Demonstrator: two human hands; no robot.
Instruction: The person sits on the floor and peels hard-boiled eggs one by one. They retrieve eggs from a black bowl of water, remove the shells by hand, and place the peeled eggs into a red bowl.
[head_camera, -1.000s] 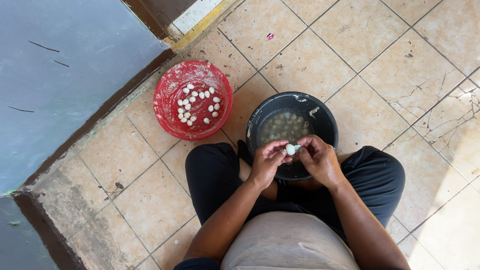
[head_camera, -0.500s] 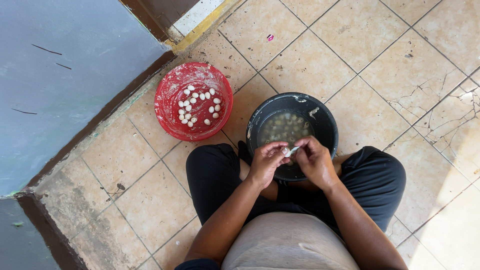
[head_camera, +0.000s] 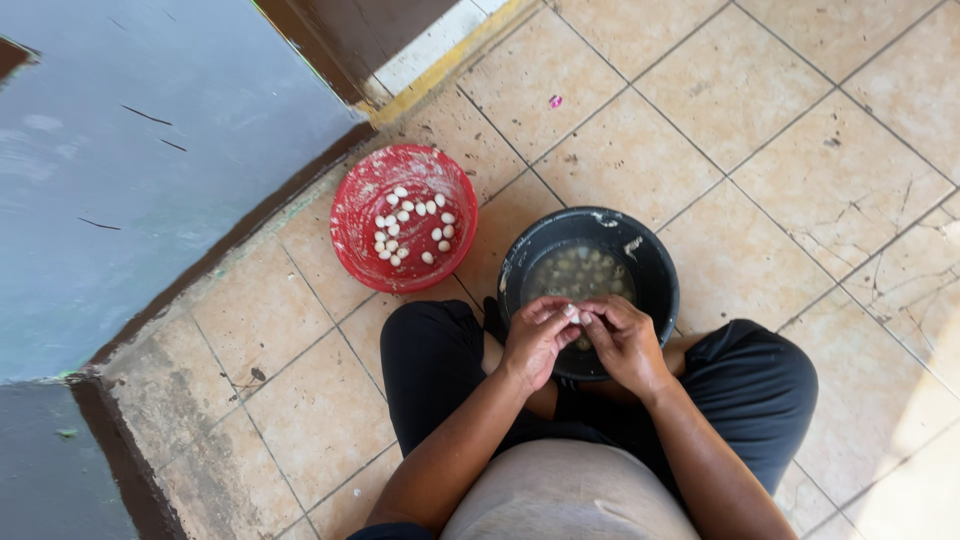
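At far left a blue-grey painted wall (head_camera: 150, 170) with a dark base strip meets the beige tiled floor (head_camera: 700, 110). Next to it on the floor stands a round red plastic basin (head_camera: 352, 215) holding a loose cluster of small white peeled eggs (head_camera: 412, 228). Just right of it sits a round black plastic tub (head_camera: 655, 262) of cloudy water with more small eggs submerged (head_camera: 578, 272). Above the tub's near rim, the left hand (head_camera: 535, 343) and the right hand (head_camera: 625, 345) meet fingertip to fingertip, pinched together on one small pale egg (head_camera: 573, 314), mostly hidden by the fingers. Judged from this, the step in hand is shelling that egg over the water. The next move calls for light thumb pressure to lift shell without tearing the soft white.
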